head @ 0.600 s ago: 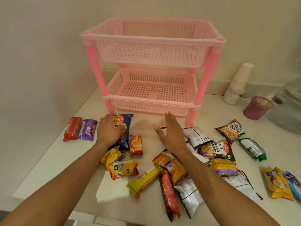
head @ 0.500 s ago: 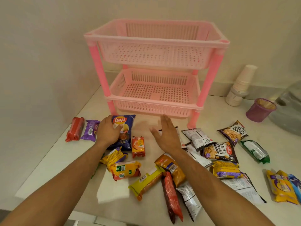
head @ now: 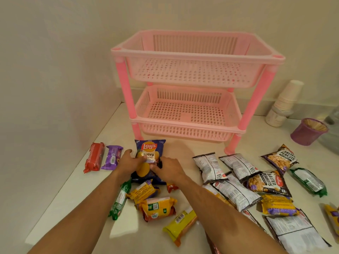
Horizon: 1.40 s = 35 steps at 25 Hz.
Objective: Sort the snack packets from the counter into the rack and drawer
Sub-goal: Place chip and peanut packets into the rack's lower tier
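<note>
- Cream worktop (head: 77, 195): your left hand (head: 128, 162) and right hand (head: 171, 168) both grip the blue "Lay's Wavy" bag (head: 149, 156).
- "Salted Peanuts" packets (head: 266, 184) lie right.
- Pink rack (head: 192, 57): both baskets bare.

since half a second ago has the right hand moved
Yes. The right hand has swung left, away from the pink rack's front right leg, onto the Lay's bag.

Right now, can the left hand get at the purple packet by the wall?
Probably yes: the left hand rests on the chip bag, and the purple packet lies just beside it, uncovered, nothing between.
</note>
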### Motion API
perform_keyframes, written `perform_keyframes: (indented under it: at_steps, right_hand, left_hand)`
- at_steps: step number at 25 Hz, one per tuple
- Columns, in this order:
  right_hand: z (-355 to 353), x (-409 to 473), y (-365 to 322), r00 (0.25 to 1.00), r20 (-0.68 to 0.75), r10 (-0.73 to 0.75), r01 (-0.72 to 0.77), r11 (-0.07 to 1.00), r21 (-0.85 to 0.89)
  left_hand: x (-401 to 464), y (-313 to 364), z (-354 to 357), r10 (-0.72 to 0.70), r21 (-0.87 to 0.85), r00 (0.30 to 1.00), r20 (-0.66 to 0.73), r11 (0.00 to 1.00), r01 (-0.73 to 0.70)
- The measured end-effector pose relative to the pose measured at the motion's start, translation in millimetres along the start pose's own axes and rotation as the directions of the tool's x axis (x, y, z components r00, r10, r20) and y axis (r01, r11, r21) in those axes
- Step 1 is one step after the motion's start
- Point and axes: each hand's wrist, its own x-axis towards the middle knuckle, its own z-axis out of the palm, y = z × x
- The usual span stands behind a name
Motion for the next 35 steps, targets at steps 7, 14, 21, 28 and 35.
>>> perform_keyframes:
  at_steps: [7, 14, 21, 28, 35]
  right_hand:
    - [-6.5, 0.3, -7.6, 0.989, -0.144, -0.012, 0.061, 0.938, 0.341]
    - [-27.2, -19.0, 4.4, 0.978, -0.202, 0.045, 0.125, 0.648, 0.751]
    - [-77.0, -30.0, 46.3, 0.951, -0.278, 0.138, 0.170, 0.519, 0.838]
    - [-141.0, -31.9, 93.8, 0.873, -0.425, 0.239, 0.253, 0.524, 0.813]
    - [-185.6, 9.7, 105.3, 0.812, -0.520, 0.266, 0.250, 0.646, 0.721]
  left_hand:
    - [-5.9, 10.5, -2.1, 0.011, -0.302, 0.990, 0.140, 0.953, 0.032]
    - [-35.0, 44.4, -6.0, 0.186, -0.529, 0.967, 0.177, 0.846, -0.066]
    - [-53.1, 96.9, 33.9, 0.333, -0.531, 0.904, 0.269, 0.834, -0.149]
    - [-36.0, 135.9, 73.1, 0.618, -0.039, 0.786, 0.001, 0.785, -0.618]
    - [6.5, 143.5, 95.3, 0.711, 0.609, 0.662, 0.237, 0.422, -0.672]
